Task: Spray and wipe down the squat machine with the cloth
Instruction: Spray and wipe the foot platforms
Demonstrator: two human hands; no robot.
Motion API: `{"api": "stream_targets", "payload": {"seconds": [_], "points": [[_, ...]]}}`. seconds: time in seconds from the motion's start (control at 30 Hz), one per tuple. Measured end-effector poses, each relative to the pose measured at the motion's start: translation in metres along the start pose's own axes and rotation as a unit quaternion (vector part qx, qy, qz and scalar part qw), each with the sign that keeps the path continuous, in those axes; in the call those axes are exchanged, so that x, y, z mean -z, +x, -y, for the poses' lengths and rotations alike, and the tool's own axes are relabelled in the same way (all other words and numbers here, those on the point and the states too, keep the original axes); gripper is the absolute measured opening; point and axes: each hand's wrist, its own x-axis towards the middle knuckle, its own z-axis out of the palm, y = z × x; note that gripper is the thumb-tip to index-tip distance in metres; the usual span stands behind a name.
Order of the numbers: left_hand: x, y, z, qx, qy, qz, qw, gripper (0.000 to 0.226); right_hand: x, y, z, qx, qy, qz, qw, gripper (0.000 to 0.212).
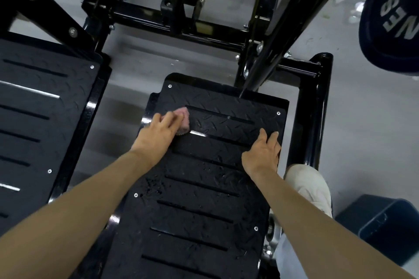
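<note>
The squat machine's right foot plate (204, 188), black with diamond tread and slots, fills the middle of the head view. Droplets glisten on it. My left hand (158, 133) presses a pink cloth (184, 118) onto the plate's upper left part; most of the cloth is hidden under the fingers. My right hand (263, 154) rests flat on the plate's right edge with fingers straight, holding nothing. No spray bottle is in view.
A second foot plate (40, 115) lies to the left across a floor gap. The black machine frame (315, 108) runs behind and to the right. A blue weight plate (390, 11) hangs top right. My white shoe (308, 186) and a blue box (385, 229) sit lower right.
</note>
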Motion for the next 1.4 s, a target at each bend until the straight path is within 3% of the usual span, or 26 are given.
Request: {"api": "stream_targets", "payload": {"seconds": [0.13,0.23,0.3,0.37,0.43,0.47,0.53,0.63,0.7,0.77,0.83,0.9,0.97,1.03,1.13,1.2,1.3,1.4], "points": [[0.013,0.028,0.017,0.196,-0.177,-0.004,0.965,0.081,-0.004,-0.003,-0.001,0.005,-0.018,0.001,1.000,0.083],[0.015,0.034,0.009,0.221,-0.185,-0.018,0.957,0.079,-0.007,-0.003,-0.004,0.007,-0.032,-0.004,0.999,0.085],[0.011,0.021,-0.003,0.170,-0.126,-0.035,0.977,0.079,-0.007,-0.003,-0.007,0.012,-0.041,-0.009,0.999,0.086],[0.004,0.001,-0.013,0.054,-0.046,-0.036,0.997,0.083,-0.007,-0.004,-0.009,0.014,-0.048,-0.012,0.999,0.087],[-0.001,-0.014,-0.010,-0.050,0.020,-0.018,0.998,0.088,-0.007,-0.004,-0.012,0.012,-0.047,-0.014,0.999,0.087],[-0.002,-0.016,-0.003,-0.065,0.020,-0.006,0.998,0.089,-0.008,-0.005,-0.013,0.012,-0.047,-0.015,0.999,0.087],[0.000,-0.013,0.009,0.002,-0.056,0.009,0.998,0.086,-0.009,-0.006,-0.016,0.012,-0.053,-0.020,0.998,0.087],[0.002,-0.003,0.001,0.184,-0.181,-0.030,0.966,0.075,-0.008,-0.009,-0.019,0.005,-0.054,-0.027,0.998,0.087],[0.004,-0.002,-0.020,0.217,-0.197,-0.035,0.955,0.076,-0.009,-0.011,-0.021,0.003,-0.056,-0.030,0.998,0.086],[0.004,-0.006,-0.046,0.163,-0.169,-0.031,0.972,0.081,-0.009,-0.012,-0.022,0.005,-0.059,-0.030,0.998,0.086],[0.001,-0.016,-0.067,0.040,-0.106,-0.032,0.993,0.083,-0.011,-0.014,-0.021,0.007,-0.061,-0.026,0.998,0.086],[-0.001,-0.025,-0.072,-0.102,-0.025,-0.028,0.994,0.083,-0.012,-0.016,-0.021,0.009,-0.057,-0.026,0.998,0.086],[0.003,-0.025,-0.050,-0.166,0.036,-0.013,0.985,0.089,-0.013,-0.016,-0.016,0.015,-0.051,-0.024,0.998,0.086],[0.004,-0.019,-0.026,-0.125,0.046,-0.006,0.991,0.093,-0.014,-0.018,-0.016,0.015,-0.043,-0.023,0.999,0.086],[0.007,-0.011,-0.013,0.066,-0.023,-0.006,0.998,0.086,-0.014,-0.023,-0.017,0.010,-0.024,-0.019,0.999,0.086],[0.005,-0.012,-0.027,0.142,-0.065,-0.003,0.988,0.078,-0.015,-0.027,-0.020,0.011,-0.020,-0.013,1.000,0.086],[-0.001,-0.022,-0.065,0.108,-0.074,-0.021,0.991,0.076,-0.013,-0.037,-0.033,0.036,-0.051,0.004,0.998,0.086],[-0.006,-0.040,-0.090,-0.046,-0.024,-0.039,0.998,0.082,-0.008,-0.048,-0.052,0.111,-0.152,0.030,0.982,0.086]]}}
